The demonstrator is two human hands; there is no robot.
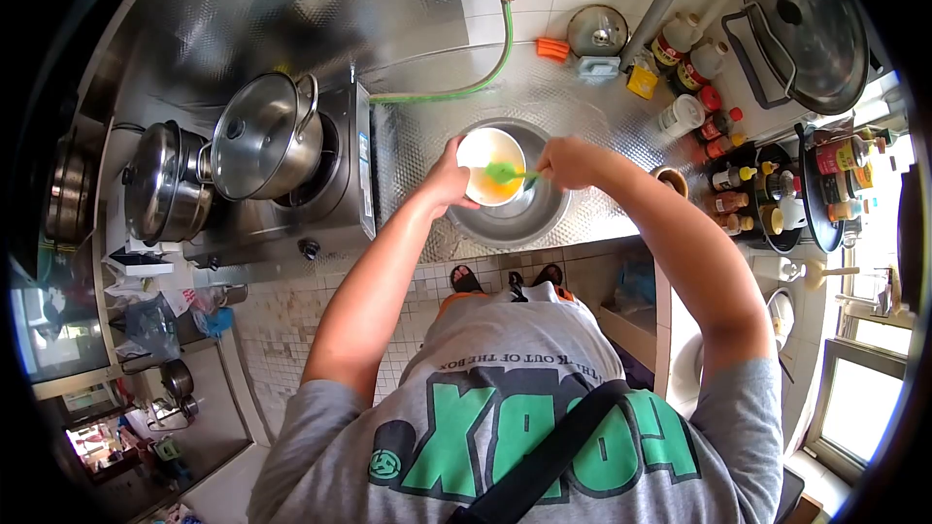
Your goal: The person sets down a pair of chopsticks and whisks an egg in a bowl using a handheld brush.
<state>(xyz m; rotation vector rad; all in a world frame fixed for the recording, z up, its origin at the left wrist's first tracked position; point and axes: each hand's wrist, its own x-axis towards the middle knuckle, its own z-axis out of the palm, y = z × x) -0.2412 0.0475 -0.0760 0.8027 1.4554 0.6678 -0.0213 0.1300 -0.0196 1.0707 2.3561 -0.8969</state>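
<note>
My left hand [447, 178] grips the side of a white bowl [476, 146], which is tipped toward me over a wide grey metal basin [476, 223]. Yellow-orange liquid [500, 189], looking like beaten egg, lies inside the bowl. Closed around a handle, my right hand [566, 163] holds a green spatula [504, 172] whose head dips into the bowl. The basin rests on the metal countertop [417, 126].
Left of the basin, a lidded steel pot [267, 141] sits on the gas stove [340, 155], beside another pot [165, 184]. A green hose [508, 34] runs behind the basin. Bottles [723, 126] crowd the right side, below a large hanging lid [806, 19].
</note>
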